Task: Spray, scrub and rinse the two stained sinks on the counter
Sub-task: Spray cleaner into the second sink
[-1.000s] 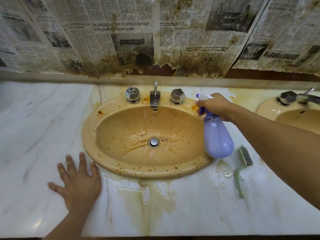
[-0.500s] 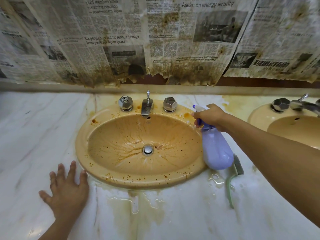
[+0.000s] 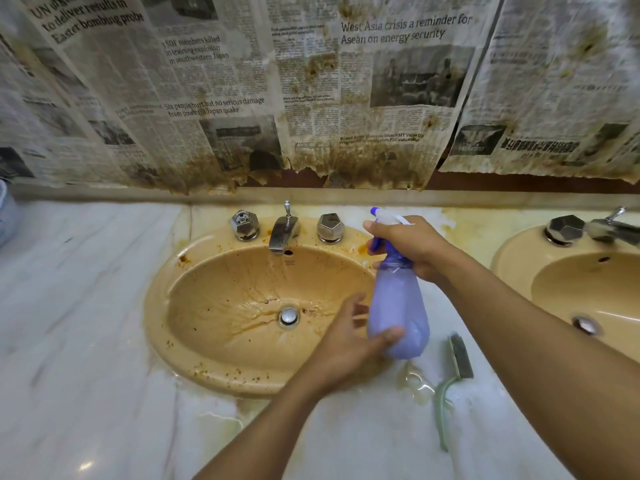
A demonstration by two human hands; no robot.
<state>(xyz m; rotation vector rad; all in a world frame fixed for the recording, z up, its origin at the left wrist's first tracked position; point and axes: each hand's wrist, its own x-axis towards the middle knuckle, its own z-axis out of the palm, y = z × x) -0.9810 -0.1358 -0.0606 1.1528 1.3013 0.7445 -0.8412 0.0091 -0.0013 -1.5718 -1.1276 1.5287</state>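
Now | spray bottle point(image 3: 398, 306) between both hands | over sink point(image 3: 221, 355) rim

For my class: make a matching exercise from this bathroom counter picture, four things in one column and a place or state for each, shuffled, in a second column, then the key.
Things
1. spray bottle
2. scrub brush
3. drain plug
4. newspaper

Places or states
A. lying on the counter, right of the stained sink
B. hanging on the wall, stained along its lower edge
C. held upright in the hands
D. at the bottom of the stained sink

Pairs: 1-C, 2-A, 3-D, 4-B
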